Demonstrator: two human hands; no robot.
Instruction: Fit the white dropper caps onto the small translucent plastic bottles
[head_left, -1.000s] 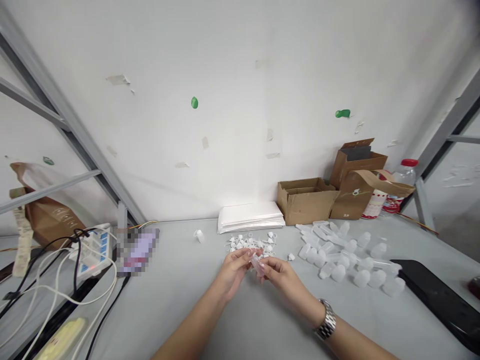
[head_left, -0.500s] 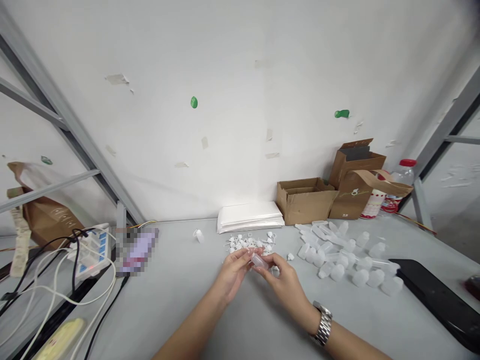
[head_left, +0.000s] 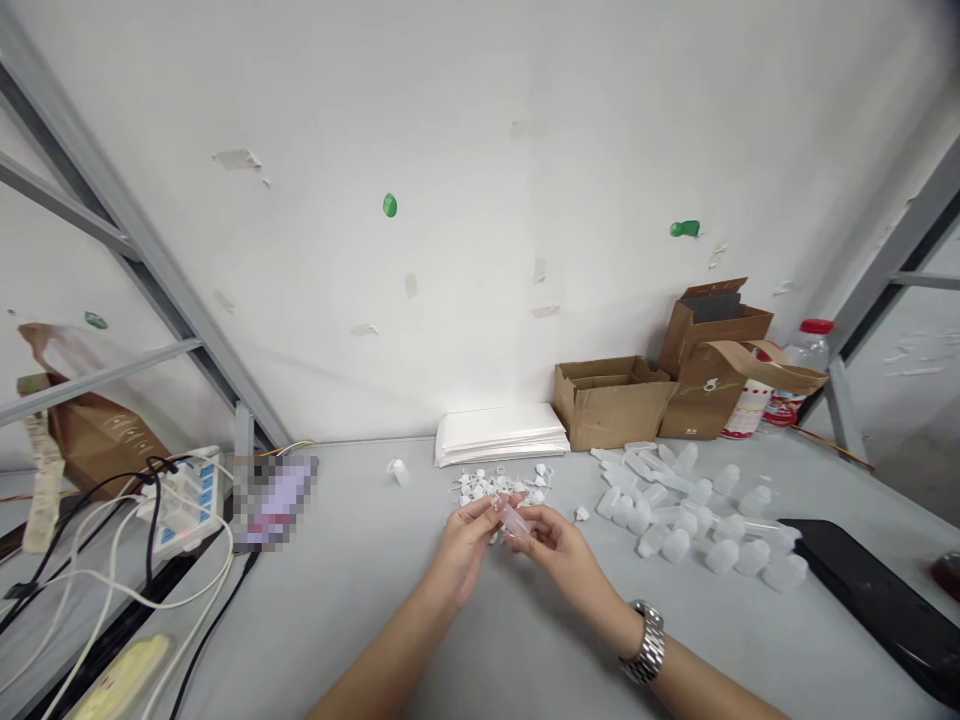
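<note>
Between both hands, above the grey table, is a small translucent plastic bottle (head_left: 514,520), tilted. My left hand (head_left: 466,540) pinches its upper left end, where a small white cap seems to sit, partly hidden by the fingers. The fingers of my right hand (head_left: 559,545) close round the bottle's body from the right. Just behind the hands lies a pile of small white caps with loops (head_left: 480,484). One loose cap (head_left: 581,514) rests to the right. A capped small bottle (head_left: 400,472) stands apart on the left.
Many translucent bottles (head_left: 675,545) lie in a heap on the right, beside a black flat object (head_left: 870,600). White flat packets (head_left: 499,437), an open cardboard box (head_left: 619,415) and a brown paper bag (head_left: 697,395) line the wall. A power strip (head_left: 187,510) with tangled cables is at left.
The bottle has turned slightly in my fingers, and my right hand's fingers have shifted a little. Both hands stay in nearly the same place.
</note>
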